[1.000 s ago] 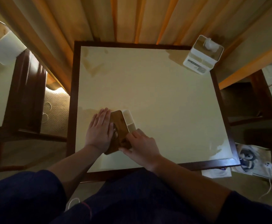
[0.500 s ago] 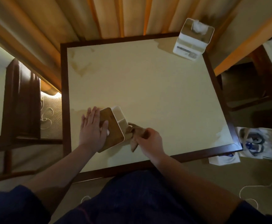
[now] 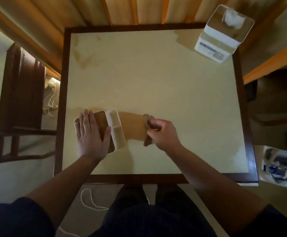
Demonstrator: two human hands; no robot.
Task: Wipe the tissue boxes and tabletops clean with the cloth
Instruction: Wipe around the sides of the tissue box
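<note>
A white tissue box with a brown wooden lid (image 3: pixel 115 129) stands on the near left of the cream tabletop (image 3: pixel 156 79). My left hand (image 3: pixel 92 135) lies flat on its lid with straight fingers. To the right of the box, apart from it, my right hand (image 3: pixel 163 131) grips a bunched brown cloth (image 3: pixel 147 132) against the tabletop. A second white tissue box (image 3: pixel 223 35) with a tissue sticking out stands at the table's far right corner.
The table has a dark wooden rim (image 3: pixel 60 106). A dark wooden chair (image 3: pixel 21 93) stands to the left with white cords (image 3: pixel 51 100) on the floor beside it. A printed bag (image 3: pixel 281 166) lies on the floor at the right. Another cord (image 3: pixel 89 200) lies by my legs.
My right hand has carried the cloth away from the near box, rightward over the tabletop. My left hand has stayed on the box lid. The view has come closer.
</note>
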